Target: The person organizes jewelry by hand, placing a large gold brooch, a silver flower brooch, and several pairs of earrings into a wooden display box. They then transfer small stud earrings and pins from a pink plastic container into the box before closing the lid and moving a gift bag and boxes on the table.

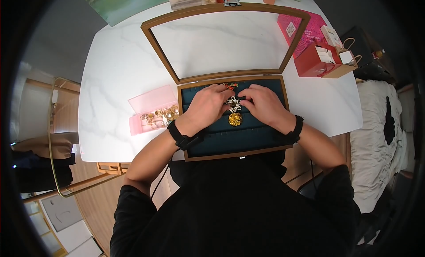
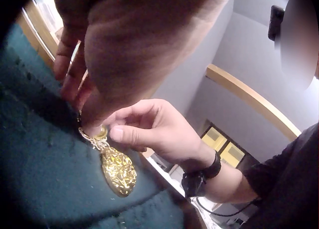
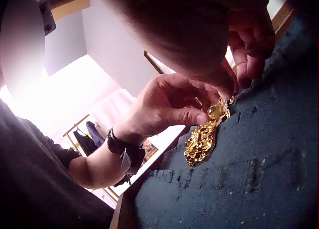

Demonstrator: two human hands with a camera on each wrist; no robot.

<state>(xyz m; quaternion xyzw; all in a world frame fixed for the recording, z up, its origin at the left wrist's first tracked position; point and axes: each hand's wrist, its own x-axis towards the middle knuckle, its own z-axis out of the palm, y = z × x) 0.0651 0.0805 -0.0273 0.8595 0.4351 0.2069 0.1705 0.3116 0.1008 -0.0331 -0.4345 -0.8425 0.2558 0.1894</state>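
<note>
In the head view, a white flower-shaped ornament (image 1: 233,104) with a dark centre lies on the teal lining between both hands. My left hand (image 1: 206,107) pinches its left edge, and my right hand (image 1: 267,107) holds the right edge with thumb and fingers. Seen from the right wrist, the ornament has a clear yellowish bead (image 3: 214,111) at its centre, close by the left thumb. Just below it sits a round, crinkled gold piece (image 1: 235,119). A small red and green ornament (image 1: 230,86) lies above, partly behind the left fingers.
The wooden display case (image 1: 239,157) stands with its glass lid (image 1: 170,57) raised. To its left, an open pink box (image 1: 135,125) holds gold jewellery. A red paper bag (image 1: 310,64) and a pink box (image 1: 305,29) are at the back right, on the white marbled table (image 1: 106,80).
</note>
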